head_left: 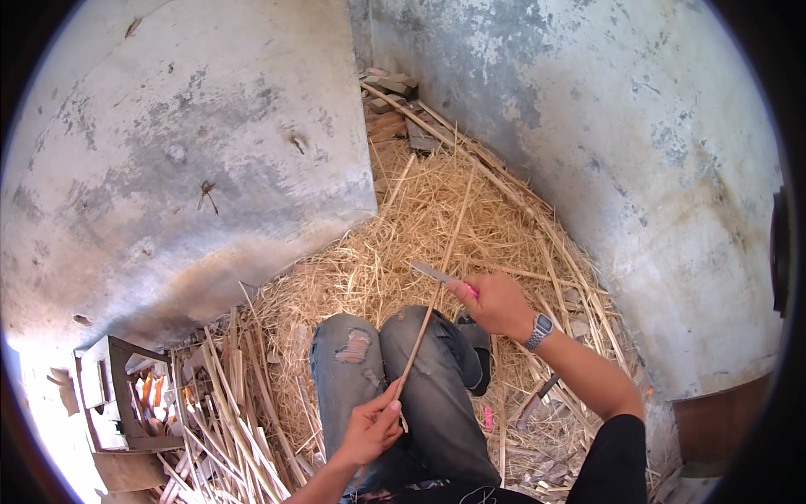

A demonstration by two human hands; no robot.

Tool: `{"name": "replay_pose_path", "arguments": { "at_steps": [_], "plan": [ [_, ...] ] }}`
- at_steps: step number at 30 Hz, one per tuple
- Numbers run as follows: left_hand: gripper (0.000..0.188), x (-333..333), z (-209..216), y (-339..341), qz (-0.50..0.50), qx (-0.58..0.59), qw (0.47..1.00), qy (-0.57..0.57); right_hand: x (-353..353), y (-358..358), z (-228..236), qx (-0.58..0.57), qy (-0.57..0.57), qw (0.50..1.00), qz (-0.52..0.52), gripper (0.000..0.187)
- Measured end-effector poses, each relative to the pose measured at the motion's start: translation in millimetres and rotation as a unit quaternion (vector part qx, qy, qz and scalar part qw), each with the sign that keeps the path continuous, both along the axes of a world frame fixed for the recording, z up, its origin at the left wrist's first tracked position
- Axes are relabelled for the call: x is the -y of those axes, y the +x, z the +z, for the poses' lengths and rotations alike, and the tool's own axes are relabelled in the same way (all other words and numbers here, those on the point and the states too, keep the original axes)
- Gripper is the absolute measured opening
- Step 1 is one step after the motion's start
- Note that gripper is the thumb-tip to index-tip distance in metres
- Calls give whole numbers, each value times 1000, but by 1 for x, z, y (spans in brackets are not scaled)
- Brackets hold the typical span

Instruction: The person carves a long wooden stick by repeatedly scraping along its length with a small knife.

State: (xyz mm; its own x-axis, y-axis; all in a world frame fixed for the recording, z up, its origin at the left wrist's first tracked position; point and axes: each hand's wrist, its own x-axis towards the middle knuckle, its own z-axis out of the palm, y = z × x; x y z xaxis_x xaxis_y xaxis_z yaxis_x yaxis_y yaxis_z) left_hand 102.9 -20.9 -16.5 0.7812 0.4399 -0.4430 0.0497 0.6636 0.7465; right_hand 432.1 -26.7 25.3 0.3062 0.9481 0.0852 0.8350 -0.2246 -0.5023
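Observation:
My left hand pinches the near end of a long thin bamboo strip that runs up and away over my knees in torn jeans. My right hand, with a wristwatch on its wrist, grips a small knife with a pink handle; the knife's grey blade points left and meets the strip about midway along it. Both hands sit above a bed of pale shavings.
Straw-like shavings cover the floor between two weathered concrete walls. Split bamboo strips lie heaped at lower left beside a small wooden stool. Long bamboo poles and brick pieces rest along the right wall.

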Motion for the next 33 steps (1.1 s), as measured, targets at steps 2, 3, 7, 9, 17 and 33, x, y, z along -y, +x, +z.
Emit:
{"name": "replay_pose_path", "arguments": {
  "at_steps": [2,3,7,9,17,33],
  "plan": [
    [50,5,1,7,43,27,997,52,5,-16,7,-87,14,996,-26,53],
    [50,7,6,12,47,23,997,53,8,-26,11,-169,1,984,-55,45],
    [59,6,25,52,160,32,967,197,31,-97,28,-496,127,858,-27,28],
    [65,8,20,82,187,40,944,270,33,-108,41,-524,134,841,-14,23],
    [75,-26,62,76,123,-32,778,615,33,-47,55,-272,108,956,-31,13],
    [52,-86,66,-13,38,-128,672,728,30,27,65,-19,2,996,91,9]
  ]
}}
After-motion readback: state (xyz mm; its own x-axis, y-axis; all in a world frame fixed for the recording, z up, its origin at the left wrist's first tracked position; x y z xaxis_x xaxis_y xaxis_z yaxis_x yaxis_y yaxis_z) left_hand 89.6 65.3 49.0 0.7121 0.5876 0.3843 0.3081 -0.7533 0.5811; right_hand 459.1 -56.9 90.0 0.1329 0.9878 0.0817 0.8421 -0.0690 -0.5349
